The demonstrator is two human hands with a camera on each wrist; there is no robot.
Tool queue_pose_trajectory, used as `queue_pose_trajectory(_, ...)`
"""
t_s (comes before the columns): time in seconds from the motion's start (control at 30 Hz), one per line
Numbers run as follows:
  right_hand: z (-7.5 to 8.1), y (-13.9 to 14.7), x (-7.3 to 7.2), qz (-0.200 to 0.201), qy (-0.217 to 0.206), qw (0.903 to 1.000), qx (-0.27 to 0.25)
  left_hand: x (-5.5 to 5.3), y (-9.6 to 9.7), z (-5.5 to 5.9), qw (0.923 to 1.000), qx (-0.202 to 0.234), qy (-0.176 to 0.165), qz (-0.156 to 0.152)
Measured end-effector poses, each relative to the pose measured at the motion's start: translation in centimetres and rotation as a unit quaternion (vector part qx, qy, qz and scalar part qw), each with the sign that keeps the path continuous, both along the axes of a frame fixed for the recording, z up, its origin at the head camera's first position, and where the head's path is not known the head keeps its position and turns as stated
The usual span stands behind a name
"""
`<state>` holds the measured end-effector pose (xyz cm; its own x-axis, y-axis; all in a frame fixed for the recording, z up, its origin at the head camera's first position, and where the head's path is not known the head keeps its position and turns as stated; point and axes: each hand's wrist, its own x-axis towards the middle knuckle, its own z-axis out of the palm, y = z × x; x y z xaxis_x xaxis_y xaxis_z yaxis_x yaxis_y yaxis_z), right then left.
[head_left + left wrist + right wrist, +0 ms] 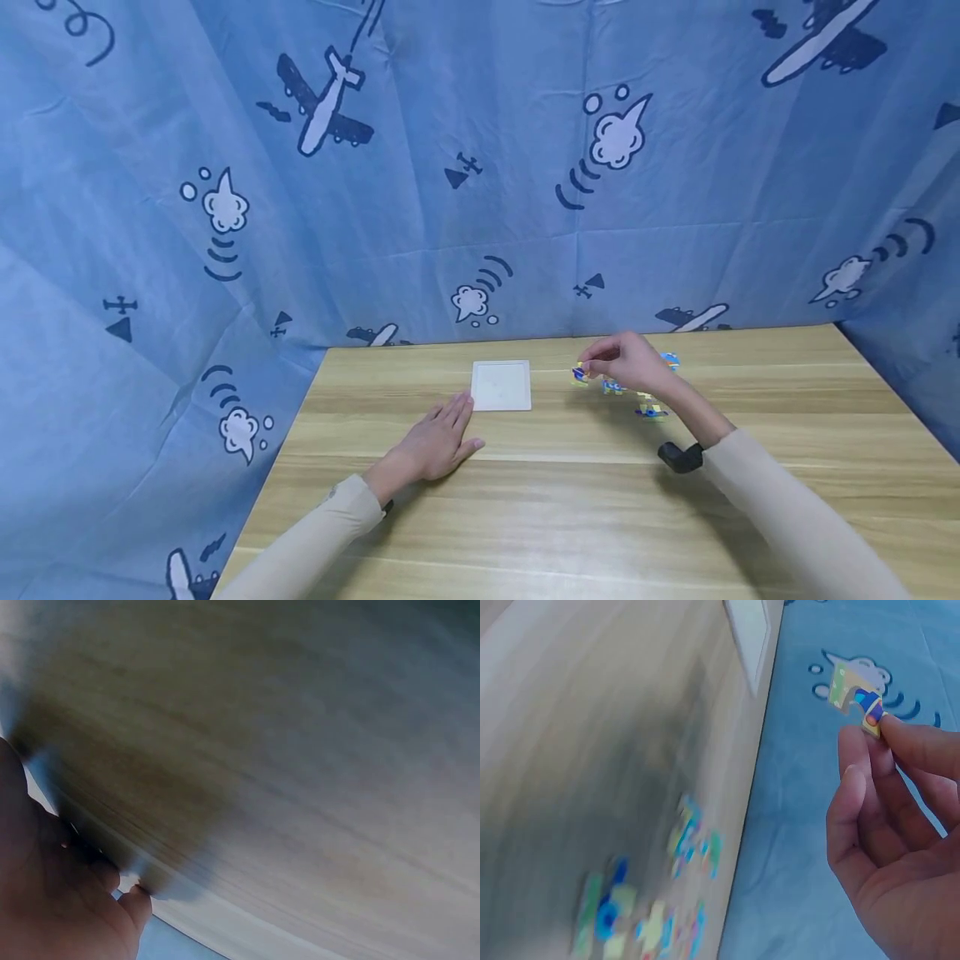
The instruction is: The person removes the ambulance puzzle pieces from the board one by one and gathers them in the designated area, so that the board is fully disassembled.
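Observation:
Between thumb and fingertips, my right hand pinches a jigsaw puzzle piece in yellow, blue and purple, held above the wooden table. My left hand lies flat on the table with fairly straight fingers, its fingertips right at the lower left corner of a white square tray. The tray shows no pieces in it. Several loose puzzle pieces are spread below and to the right of my right hand; the right wrist view shows some of them blurred. The left wrist view shows only part of the left hand.
The wooden table reaches back to a blue curtain printed with planes and clouds, which also hangs along both sides. A dark wrist strap sits on the right forearm by the sleeve.

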<state>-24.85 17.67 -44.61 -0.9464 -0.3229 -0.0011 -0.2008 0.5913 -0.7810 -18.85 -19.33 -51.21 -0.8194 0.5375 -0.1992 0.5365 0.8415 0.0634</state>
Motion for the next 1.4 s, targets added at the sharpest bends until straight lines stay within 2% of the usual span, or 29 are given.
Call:
queue_pose_trajectory(0.2,-1.1,2.1,0.6,0.014,-0.009,0.9996,0.022,-0.1,-0.2,-0.3,1.0000,-0.001,0.008,0.000)
queue_pose_trajectory(0.4,-2.5,3.6,1.2,0.033,-0.044,0.9983,0.018,-0.2,-0.3,-0.8,0.9999,0.001,0.010,-0.001)
queue_pose_trajectory(0.67,-3.7,5.0,1.1,0.033,-0.042,0.9977,0.041,-0.3,-0.2,-0.6,0.9999,0.004,0.009,-0.004)
queue_pose_trajectory(1.03,-4.0,4.3,0.9,0.030,0.000,0.9942,0.103,-0.2,-0.3,-0.5,1.0000,0.002,0.001,0.002)
queue_pose_trajectory(1.4,-4.7,3.7,0.8,0.011,-0.016,0.9910,0.132,-0.3,-0.2,-0.5,1.0000,-0.001,-0.001,0.003)
